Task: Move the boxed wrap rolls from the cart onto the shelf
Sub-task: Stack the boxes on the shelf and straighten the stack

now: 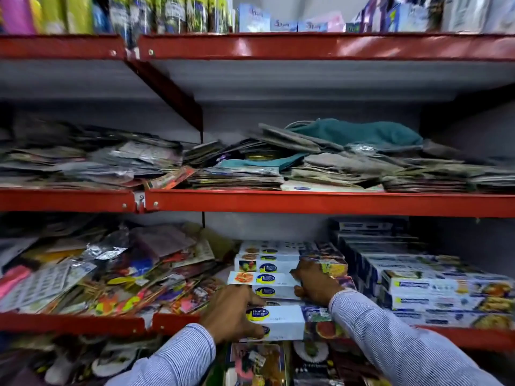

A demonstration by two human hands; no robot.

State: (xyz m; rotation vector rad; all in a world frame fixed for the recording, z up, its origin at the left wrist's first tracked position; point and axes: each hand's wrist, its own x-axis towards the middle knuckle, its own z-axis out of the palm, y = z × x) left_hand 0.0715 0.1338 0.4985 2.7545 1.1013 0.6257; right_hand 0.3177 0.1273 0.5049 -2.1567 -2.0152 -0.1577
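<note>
Hands on stacked wrap boxes [274, 320]: left hand [231, 310] gripping the front box, right hand [316, 282] flat, open, on another.

place: shop | evidence: red shelves [306, 203] crammed with packaged goods [111, 277], stacked boxes [434, 288]

Your left hand [234, 310] is covering the near box's [281, 320] end; packets [83, 277] beside it are blurring, and the frame is cutting your sleeves [412, 344].

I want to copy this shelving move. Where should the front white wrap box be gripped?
Judging by its pose, grip the front wrap box at its short ends, from the aisle side. It lies lengthwise along the shelf edge; the left hand already clasps its left end.
</note>
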